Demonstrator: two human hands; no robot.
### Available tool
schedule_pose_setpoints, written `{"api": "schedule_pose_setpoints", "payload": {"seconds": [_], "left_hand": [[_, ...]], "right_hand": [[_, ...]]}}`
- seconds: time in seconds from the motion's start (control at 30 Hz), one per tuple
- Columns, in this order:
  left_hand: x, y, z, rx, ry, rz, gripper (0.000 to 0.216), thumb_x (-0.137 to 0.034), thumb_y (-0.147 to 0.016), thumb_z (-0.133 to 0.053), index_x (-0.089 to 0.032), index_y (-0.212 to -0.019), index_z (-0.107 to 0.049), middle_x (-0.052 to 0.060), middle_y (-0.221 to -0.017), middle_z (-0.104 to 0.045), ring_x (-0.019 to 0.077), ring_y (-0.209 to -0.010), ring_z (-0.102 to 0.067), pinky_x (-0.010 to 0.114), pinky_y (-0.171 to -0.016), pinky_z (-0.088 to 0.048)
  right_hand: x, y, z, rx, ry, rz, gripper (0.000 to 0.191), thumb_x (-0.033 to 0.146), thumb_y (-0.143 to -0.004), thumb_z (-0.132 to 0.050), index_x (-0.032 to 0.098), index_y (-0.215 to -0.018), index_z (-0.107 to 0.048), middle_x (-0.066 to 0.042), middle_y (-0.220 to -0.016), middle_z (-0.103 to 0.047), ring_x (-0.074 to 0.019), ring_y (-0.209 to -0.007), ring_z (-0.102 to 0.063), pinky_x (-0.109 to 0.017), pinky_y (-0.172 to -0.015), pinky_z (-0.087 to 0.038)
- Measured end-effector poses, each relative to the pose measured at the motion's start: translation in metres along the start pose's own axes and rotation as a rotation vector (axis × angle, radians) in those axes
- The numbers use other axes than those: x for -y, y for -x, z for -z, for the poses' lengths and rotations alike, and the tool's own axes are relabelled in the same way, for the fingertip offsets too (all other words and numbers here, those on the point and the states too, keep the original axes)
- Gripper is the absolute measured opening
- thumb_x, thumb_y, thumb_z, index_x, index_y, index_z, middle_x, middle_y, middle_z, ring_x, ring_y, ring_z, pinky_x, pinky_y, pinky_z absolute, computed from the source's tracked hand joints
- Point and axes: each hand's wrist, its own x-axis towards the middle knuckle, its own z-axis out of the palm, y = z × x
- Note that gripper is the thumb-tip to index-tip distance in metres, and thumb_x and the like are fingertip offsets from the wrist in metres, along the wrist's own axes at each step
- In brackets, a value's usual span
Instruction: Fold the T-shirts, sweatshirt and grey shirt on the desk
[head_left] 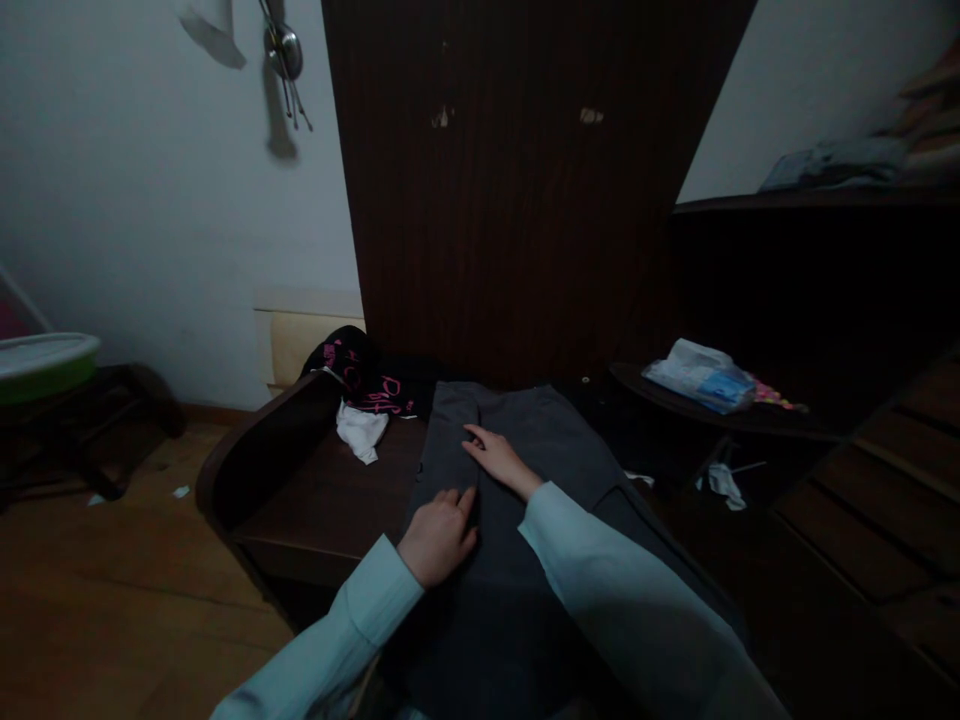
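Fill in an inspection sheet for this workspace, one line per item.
Surface: dark wooden bench, partly covered.
Job's things: grey garment, spread along the bench.
Clutter: black cloth with pink lettering and white cloth at the bench's left end; plastic packet on the shelf at right.
Hands: left hand and right hand both on the garment, right farther forward.
Cables: nothing seen.
Surroundings: dim; wall lamp upper left, paper scrap on the floor.
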Motion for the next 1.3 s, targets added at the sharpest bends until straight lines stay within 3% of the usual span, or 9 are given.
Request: {"api": "schedule_pose_setpoints", "payload": {"seconds": [0.13, 0.3, 0.47, 0.67, 0.8, 0.93, 1.13, 1.3], "left_hand": [[0.014, 0.020, -0.001, -0.035, 0.094, -0.007, 0.052, -0.028, -0.082, -0.040, -0.022, -0.132, -0.029, 0.008, -0.114, -0.054, 0.0198, -0.105, -0.050, 0.031, -0.089, -0.039], [0.033, 0.052, -0.011, -0.143, 0.233, 0.100, 0.041, -0.028, -0.080, -0.043, -0.020, -0.121, -0.041, 0.008, -0.118, -0.054, 0.0183, -0.108, -0.050, 0.031, -0.093, -0.038], [0.046, 0.085, -0.028, -0.251, 0.356, 0.237, 0.026, -0.034, -0.076, -0.049, -0.023, -0.099, -0.048, 0.005, -0.096, -0.063, 0.0190, -0.088, -0.060, 0.030, -0.077, -0.047], [0.041, 0.107, -0.046, -0.257, 0.423, 0.319, 0.006, -0.029, -0.075, -0.043, -0.023, -0.074, -0.044, -0.001, -0.067, -0.060, 0.0141, -0.060, -0.059, 0.022, -0.055, -0.043], [0.019, 0.109, -0.034, -0.263, 0.454, 0.232, 0.007, -0.027, -0.078, -0.038, -0.024, -0.078, -0.044, -0.001, -0.067, -0.059, 0.0125, -0.058, -0.057, 0.021, -0.055, -0.043], [-0.017, 0.099, -0.023, -0.127, 0.370, 0.155, 0.012, -0.027, -0.082, -0.035, -0.026, -0.085, -0.046, 0.001, -0.077, -0.062, 0.0144, -0.069, -0.061, 0.022, -0.059, -0.044], [-0.052, 0.073, -0.026, 0.284, 0.042, 0.118, 0.037, -0.011, -0.075, -0.040, -0.020, -0.110, -0.046, 0.011, -0.091, -0.066, 0.0226, -0.085, -0.062, 0.030, -0.070, -0.046], [-0.053, 0.071, -0.031, 0.263, 0.047, 0.114, 0.043, -0.014, -0.078, -0.038, -0.018, -0.121, -0.040, 0.011, -0.093, -0.065, 0.0227, -0.088, -0.061, 0.030, -0.072, -0.045]], "right_hand": [[-0.004, -0.003, -0.019, -0.113, 0.152, -0.102, 0.035, 0.031, -0.083, -0.045, 0.021, -0.116, -0.053, -0.010, -0.104, -0.059, -0.0221, -0.098, -0.054, -0.032, -0.082, -0.042], [-0.012, -0.001, -0.023, -0.119, 0.119, -0.024, 0.039, 0.029, -0.083, -0.044, 0.023, -0.122, -0.048, -0.007, -0.113, -0.058, -0.0215, -0.100, -0.052, -0.031, -0.086, -0.041], [-0.016, -0.003, -0.021, -0.061, 0.112, 0.030, 0.036, 0.031, -0.084, -0.043, 0.022, -0.117, -0.053, -0.005, -0.119, -0.055, -0.0198, -0.105, -0.049, -0.031, -0.088, -0.040], [-0.013, -0.001, -0.021, -0.063, 0.130, 0.031, 0.034, 0.032, -0.085, -0.042, 0.024, -0.116, -0.054, -0.005, -0.122, -0.053, -0.0198, -0.109, -0.046, -0.034, -0.090, -0.038], [-0.011, -0.001, -0.020, -0.070, 0.076, 0.000, 0.038, 0.037, -0.086, -0.040, 0.021, -0.118, -0.052, -0.007, -0.126, -0.049, -0.0199, -0.114, -0.044, -0.035, -0.093, -0.035], [-0.009, -0.001, -0.019, -0.073, 0.040, -0.032, 0.043, 0.041, -0.088, -0.033, 0.019, -0.121, -0.050, -0.008, -0.130, -0.045, -0.0205, -0.118, -0.040, -0.035, -0.096, -0.034], [-0.008, 0.000, -0.020, -0.061, 0.063, -0.039, 0.045, 0.039, -0.084, -0.041, 0.018, -0.123, -0.046, -0.009, -0.132, -0.042, -0.0233, -0.119, -0.039, -0.037, -0.096, -0.033], [-0.011, -0.002, -0.022, -0.107, -0.009, -0.045, 0.050, 0.040, -0.085, -0.038, 0.016, -0.129, -0.039, -0.011, -0.136, -0.036, -0.0233, -0.122, -0.036, -0.038, -0.097, -0.031]]}}
